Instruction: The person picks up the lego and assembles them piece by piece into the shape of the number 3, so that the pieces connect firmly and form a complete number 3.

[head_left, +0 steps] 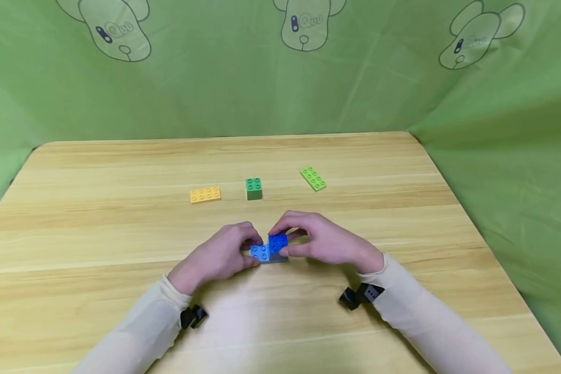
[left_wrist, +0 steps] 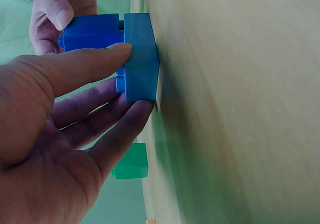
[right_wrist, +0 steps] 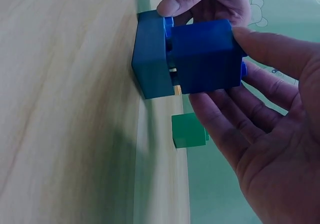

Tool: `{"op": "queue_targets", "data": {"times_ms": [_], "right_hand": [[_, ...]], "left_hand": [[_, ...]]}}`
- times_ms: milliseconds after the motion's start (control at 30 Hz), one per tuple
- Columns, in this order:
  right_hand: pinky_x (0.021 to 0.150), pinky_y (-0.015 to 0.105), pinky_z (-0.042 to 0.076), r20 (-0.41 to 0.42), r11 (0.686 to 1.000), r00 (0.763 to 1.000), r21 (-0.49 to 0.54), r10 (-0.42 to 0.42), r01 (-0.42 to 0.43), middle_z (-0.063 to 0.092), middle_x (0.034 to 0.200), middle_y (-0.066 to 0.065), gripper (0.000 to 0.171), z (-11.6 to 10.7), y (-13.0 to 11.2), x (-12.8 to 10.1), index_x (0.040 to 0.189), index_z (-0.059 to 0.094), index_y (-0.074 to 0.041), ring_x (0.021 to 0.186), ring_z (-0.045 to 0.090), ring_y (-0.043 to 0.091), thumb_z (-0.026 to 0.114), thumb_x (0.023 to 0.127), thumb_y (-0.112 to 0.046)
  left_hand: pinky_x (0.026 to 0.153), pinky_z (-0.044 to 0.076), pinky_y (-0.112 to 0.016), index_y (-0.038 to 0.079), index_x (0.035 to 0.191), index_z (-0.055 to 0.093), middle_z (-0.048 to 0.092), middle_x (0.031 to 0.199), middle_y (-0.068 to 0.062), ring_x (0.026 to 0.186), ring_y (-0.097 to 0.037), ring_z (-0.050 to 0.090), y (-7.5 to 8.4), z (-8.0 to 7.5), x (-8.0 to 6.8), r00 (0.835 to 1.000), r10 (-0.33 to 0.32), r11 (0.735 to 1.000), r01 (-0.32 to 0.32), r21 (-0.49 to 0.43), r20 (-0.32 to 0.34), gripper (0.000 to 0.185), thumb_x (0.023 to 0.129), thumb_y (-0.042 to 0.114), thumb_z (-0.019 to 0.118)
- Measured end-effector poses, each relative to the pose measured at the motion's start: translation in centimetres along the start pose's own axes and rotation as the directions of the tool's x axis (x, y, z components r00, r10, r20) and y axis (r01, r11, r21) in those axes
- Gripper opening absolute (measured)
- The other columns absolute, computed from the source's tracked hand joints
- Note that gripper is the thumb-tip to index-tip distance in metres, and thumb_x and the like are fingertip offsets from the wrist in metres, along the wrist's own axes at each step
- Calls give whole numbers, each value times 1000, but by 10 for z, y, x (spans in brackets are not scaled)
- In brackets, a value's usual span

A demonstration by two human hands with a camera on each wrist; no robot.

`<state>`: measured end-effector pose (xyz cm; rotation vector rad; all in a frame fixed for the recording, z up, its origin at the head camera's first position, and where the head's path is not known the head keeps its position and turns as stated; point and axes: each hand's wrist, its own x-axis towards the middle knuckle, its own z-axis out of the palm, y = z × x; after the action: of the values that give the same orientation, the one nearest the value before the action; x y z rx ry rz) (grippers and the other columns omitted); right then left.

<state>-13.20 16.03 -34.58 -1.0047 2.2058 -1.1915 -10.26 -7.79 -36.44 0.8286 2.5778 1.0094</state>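
A lighter blue building brick [head_left: 258,253] rests on the table, pinched at its left end between the thumb and fingers of my left hand [head_left: 222,250]. Over its right half sits a smaller dark blue brick [head_left: 278,243], which my right hand [head_left: 327,239] pinches by its sides. In the right wrist view a narrow gap shows between the dark blue brick [right_wrist: 207,56] and the studs of the lighter one [right_wrist: 150,58], so the two are not fully pressed together. Two rows of studs on the lighter brick's left half stay uncovered.
Farther back on the wooden table [head_left: 98,208] stand a green brick [head_left: 254,192], a flat yellow-orange plate [head_left: 205,195] to its left and a flat lime plate [head_left: 313,178] to its right. A green curtain [head_left: 243,93] with printed figures hangs behind the table.
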Motion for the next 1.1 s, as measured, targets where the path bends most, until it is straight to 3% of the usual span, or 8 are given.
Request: {"op": "queue_targets", "data": {"times_ms": [267, 933, 1100], "right_hand": [[91, 35, 52, 2, 1000, 1000, 29, -11, 11, 62, 106, -4, 27, 1, 3, 1, 115, 68, -11, 102, 62, 15, 74, 89, -12], [91, 33, 53, 51, 991, 998, 131, 37, -43, 61, 108, 2, 22, -1, 10, 6, 109, 68, -11, 103, 62, 19, 75, 88, -9], [91, 34, 53, 38, 993, 998, 110, 47, -51, 62, 107, 1, 22, 0, 11, 5, 109, 68, -11, 103, 62, 18, 75, 88, -11]], "left_hand": [[77, 52, -28, 1, 102, 69, 62, 94, 0, 84, -15, 58, -3, 1, 1, 1000, -2, 1000, 2, -9, 1, 24, 82, 8, 80], [78, 52, -29, 1, 103, 69, 62, 96, 0, 85, -16, 59, 0, -1, 1, 1000, -28, 1000, 28, -13, 8, 25, 82, 9, 80], [80, 52, -30, 1, 104, 69, 63, 97, 0, 87, -16, 59, 0, -1, 1, 1000, -28, 1000, 28, -14, 7, 26, 82, 9, 80]]}}
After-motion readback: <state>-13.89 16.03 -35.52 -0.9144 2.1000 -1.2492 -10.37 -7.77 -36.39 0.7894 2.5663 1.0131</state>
